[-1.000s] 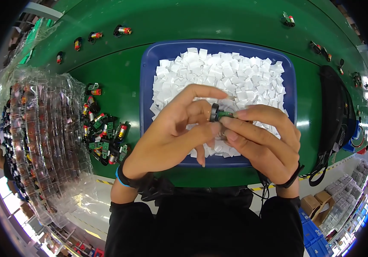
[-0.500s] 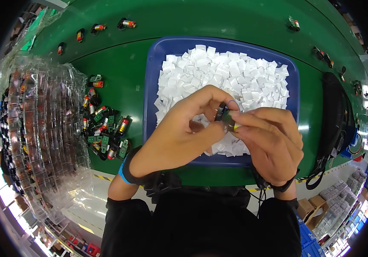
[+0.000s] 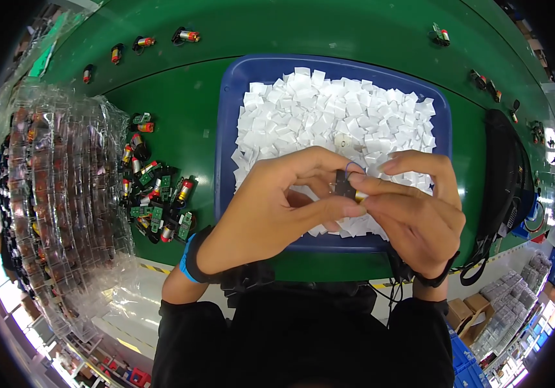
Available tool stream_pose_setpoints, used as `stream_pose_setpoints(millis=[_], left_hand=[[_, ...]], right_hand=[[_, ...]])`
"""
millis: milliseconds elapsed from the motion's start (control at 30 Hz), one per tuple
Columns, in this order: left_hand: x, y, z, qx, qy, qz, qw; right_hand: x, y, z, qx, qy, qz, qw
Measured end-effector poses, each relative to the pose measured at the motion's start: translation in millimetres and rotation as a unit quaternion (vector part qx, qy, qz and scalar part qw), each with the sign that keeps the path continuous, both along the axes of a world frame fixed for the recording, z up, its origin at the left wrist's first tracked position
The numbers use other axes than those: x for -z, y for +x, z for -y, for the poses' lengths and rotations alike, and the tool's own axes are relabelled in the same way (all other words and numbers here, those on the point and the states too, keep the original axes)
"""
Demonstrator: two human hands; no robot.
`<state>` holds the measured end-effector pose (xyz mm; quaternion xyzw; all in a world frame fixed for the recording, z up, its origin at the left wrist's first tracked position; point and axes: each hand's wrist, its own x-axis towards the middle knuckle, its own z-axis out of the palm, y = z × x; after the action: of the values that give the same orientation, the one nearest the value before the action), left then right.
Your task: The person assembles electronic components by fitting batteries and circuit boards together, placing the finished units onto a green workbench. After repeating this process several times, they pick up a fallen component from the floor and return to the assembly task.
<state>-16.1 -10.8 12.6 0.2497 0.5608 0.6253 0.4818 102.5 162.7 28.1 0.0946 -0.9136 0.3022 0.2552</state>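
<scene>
Above a blue tray (image 3: 224, 155) heaped with white paper squares (image 3: 277, 129), both hands pinch one small electronic assembly. The assembly (image 3: 342, 185) has a black block, a thin wire loop and a cylinder with a yellowish end, partly covered by fingers. My left hand (image 3: 277, 197) closes its thumb and fingers on the black block's side. From the right, my right hand (image 3: 423, 216) pinches the cylinder end between thumb and index finger, its other fingers raised or curled. A pile of similar assemblies (image 3: 158, 200), with red-ended cylinders and green circuit boards, lies left of the tray.
Stacked clear plastic trays (image 3: 64, 194) in film stand at the left edge. More assemblies (image 3: 187, 35) sit spaced along the far green strip. A black bag (image 3: 500, 174) lies right of the tray. Cardboard boxes (image 3: 468, 313) and blue crates (image 3: 465, 359) are at lower right.
The assembly has turned, showing more of its black block's face. My right hand has shifted slightly right, with its upper fingers lifting. Assemblies on the far strip have shifted slightly left.
</scene>
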Motion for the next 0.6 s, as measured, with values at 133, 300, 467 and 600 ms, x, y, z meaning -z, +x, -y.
stream_pose_setpoints(millis=[133,300,467,600], left_hand=[[0,3,0,-0.016,0.007,-0.023,1.000],[-1,7,-2,-0.095,0.102,0.022,0.990],[6,7,1,-0.087,0.109,-0.071,0.988],[2,13,-4,-0.128,0.098,-0.144,0.976]], right_hand=[[1,-3,4,0.027,-0.016,0.000,1.000],[-7,6,-2,0.071,-0.133,-0.008,0.989],[4,11,2,0.038,-0.297,0.099,0.949],[8,6,10,0.034,-0.308,0.083,0.947]])
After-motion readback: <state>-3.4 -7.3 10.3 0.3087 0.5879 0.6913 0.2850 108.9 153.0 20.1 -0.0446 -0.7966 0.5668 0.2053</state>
